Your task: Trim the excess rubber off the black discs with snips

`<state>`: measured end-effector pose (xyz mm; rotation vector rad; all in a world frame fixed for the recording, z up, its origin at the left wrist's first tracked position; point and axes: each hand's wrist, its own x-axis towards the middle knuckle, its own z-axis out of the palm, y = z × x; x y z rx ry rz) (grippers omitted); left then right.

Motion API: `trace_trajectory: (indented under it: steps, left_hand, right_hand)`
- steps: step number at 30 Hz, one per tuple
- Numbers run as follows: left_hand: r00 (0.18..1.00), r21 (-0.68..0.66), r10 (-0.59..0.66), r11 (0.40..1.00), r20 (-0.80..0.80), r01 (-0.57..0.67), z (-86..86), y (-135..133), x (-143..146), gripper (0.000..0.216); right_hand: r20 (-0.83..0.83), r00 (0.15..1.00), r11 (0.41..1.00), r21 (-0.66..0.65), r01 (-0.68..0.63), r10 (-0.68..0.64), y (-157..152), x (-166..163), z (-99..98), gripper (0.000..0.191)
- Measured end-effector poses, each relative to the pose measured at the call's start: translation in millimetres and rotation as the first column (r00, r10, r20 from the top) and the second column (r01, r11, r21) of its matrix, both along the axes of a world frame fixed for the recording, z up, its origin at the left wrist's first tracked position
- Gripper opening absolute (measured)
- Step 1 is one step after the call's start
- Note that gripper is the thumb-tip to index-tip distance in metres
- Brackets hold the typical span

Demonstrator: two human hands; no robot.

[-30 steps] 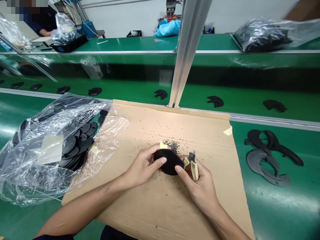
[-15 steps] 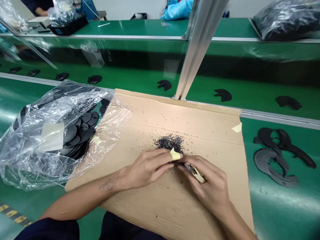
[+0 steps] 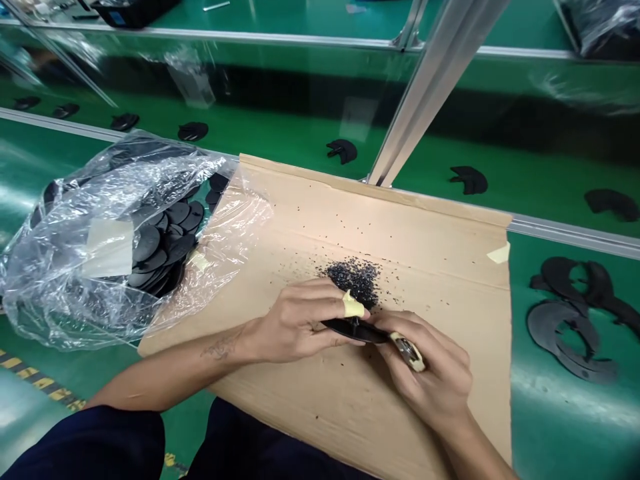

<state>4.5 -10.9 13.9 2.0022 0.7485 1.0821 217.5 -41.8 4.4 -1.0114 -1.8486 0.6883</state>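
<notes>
My left hand [image 3: 305, 319] grips a thin black round plastic piece [image 3: 357, 331] between thumb and fingers. Yellow tape [image 3: 353, 305] is wrapped around one of its fingertips. My right hand [image 3: 429, 363] is closed on a small metal hand tool with a cream-coloured wrap [image 3: 409, 352]; its working end is hidden, so its exact kind cannot be told. The right fingertips are at the right edge of the black piece. Just beyond both hands, a pile of tiny black plastic scraps [image 3: 354, 275] lies on a cardboard sheet [image 3: 300, 407].
On the left, a clear plastic bag [image 3: 65, 233] holds several black discs [image 3: 147, 243]. Curved black parts [image 3: 565, 333] lie at the right. More black pieces [image 3: 343, 151] rest on a green surface behind the metal rail. A metal post [image 3: 425, 100] rises behind the cardboard.
The view has tipped downward and shifted left. The black piece has turned so that more of its face shows between my hands. Both hands keep their grip.
</notes>
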Motion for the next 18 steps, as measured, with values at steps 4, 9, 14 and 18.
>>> trace_trajectory:
  steps: [4,9,14,18]
  left_hand:
    - [1.000,0.003,-0.003,1.000,-0.027,0.003,-3.8,-0.6,-1.7,0.026]
    - [1.000,0.066,-0.015,0.998,0.014,0.014,-7.8,3.8,1.7,0.021]
    - [0.999,0.090,0.024,0.996,0.030,-0.027,-4.7,1.7,4.0,0.012]
    - [1.000,0.058,0.012,0.998,0.002,-0.012,-3.0,1.9,3.9,0.016]
  right_hand:
    - [0.000,1.000,0.999,-0.034,-0.012,0.012,0.4,0.3,3.3,0.030]
    - [0.052,0.999,1.000,0.004,-0.016,0.015,3.2,1.0,2.1,0.025]
    - [0.025,0.999,0.999,-0.003,-0.034,0.034,6.0,1.1,0.4,0.024]
    - [-0.002,0.999,0.998,-0.041,-0.037,0.037,6.8,0.1,0.6,0.022]
